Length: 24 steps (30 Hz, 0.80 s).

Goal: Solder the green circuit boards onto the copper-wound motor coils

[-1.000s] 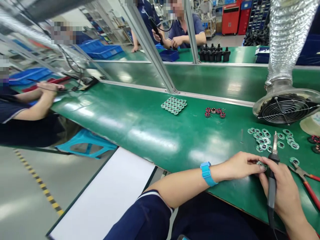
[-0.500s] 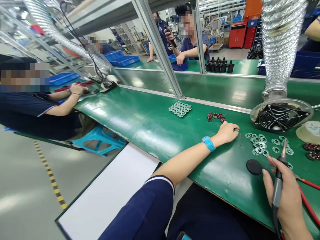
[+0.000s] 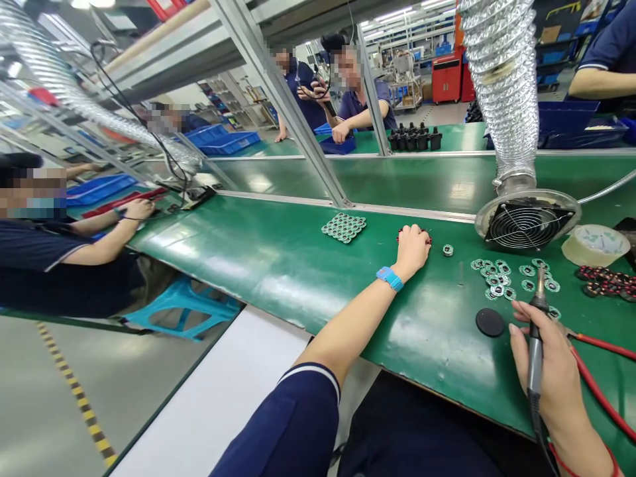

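My left hand [image 3: 412,253], with a blue wristband, is closed over a small cluster of red-and-black wound coils [image 3: 428,236]. Its fingers hide most of them. Just to its right, one round part with a green board [image 3: 448,250] lies alone on the green bench. My right hand [image 3: 551,358] is wrapped round a soldering iron [image 3: 535,354], whose tip points up and away. Beyond that tip lie loose round circuit boards [image 3: 494,278]. A black disc [image 3: 489,322] rests left of the right hand.
A block of round boards [image 3: 344,227] sits left of my left hand. A fume fan [image 3: 524,225] on a foil duct stands behind the loose boards. At right are a tape roll [image 3: 595,245], more wound coils [image 3: 606,281] and red-handled pliers [image 3: 599,377]. Co-workers sit around the bench.
My left hand has let go of a small round board part, now on the bench, and moved left onto the coils. The right hand still holds the soldering iron. The view has shifted.
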Motion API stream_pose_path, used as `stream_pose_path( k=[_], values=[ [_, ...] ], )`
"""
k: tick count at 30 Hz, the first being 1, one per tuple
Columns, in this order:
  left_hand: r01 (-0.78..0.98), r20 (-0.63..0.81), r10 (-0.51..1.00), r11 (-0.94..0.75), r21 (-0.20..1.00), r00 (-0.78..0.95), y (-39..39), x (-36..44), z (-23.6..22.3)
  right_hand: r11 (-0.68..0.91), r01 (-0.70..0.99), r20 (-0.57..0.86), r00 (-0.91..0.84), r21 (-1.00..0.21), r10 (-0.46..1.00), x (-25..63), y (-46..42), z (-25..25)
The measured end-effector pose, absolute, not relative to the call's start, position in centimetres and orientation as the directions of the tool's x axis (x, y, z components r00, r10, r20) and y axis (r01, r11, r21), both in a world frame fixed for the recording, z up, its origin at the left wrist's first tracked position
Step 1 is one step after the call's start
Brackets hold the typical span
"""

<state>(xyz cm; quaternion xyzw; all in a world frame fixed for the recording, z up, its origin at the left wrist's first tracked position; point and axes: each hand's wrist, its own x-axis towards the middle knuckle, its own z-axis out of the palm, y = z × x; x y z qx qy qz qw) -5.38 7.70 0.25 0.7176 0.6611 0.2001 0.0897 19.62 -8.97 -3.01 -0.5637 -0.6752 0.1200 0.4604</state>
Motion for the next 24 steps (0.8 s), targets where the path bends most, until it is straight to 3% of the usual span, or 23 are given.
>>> stream_pose_path(
  k=[7,13,15,17,20,24],
  values=[
    [0.769,0.115,0.953,-0.294,0.568,0.28,0.4,-1.4,2.4,0.391,0.681,0.526,-0.011,-0.619,0.851,18.6,-9.0,-2.4],
    [0.458,0.065,0.824,-0.376,0.805,0.563,-3.7,2.0,3.8,0.447,0.708,0.602,-0.038,-0.547,0.797,17.9,-9.0,-2.1],
    [0.351,0.031,0.834,-0.265,0.898,0.551,-3.7,2.6,3.8,0.445,0.7,0.616,-0.008,-0.559,0.787,18.1,-9.0,-2.0],
    [0.184,-0.054,0.871,-0.042,0.982,0.488,-3.5,2.9,3.7,0.451,0.683,0.642,0.035,-0.574,0.766,18.4,-9.0,-1.8],
    [-0.009,-0.215,0.817,0.26,0.965,0.536,-3.1,3.1,3.5,0.488,0.62,0.657,0.058,-0.614,0.752,18.6,-9.0,-1.4],
    [-0.092,-0.237,0.777,0.353,0.931,0.583,-3.1,3.2,3.0,0.513,0.613,0.622,-0.045,-0.6,0.782,18.4,-8.9,-1.1]
  ],
)
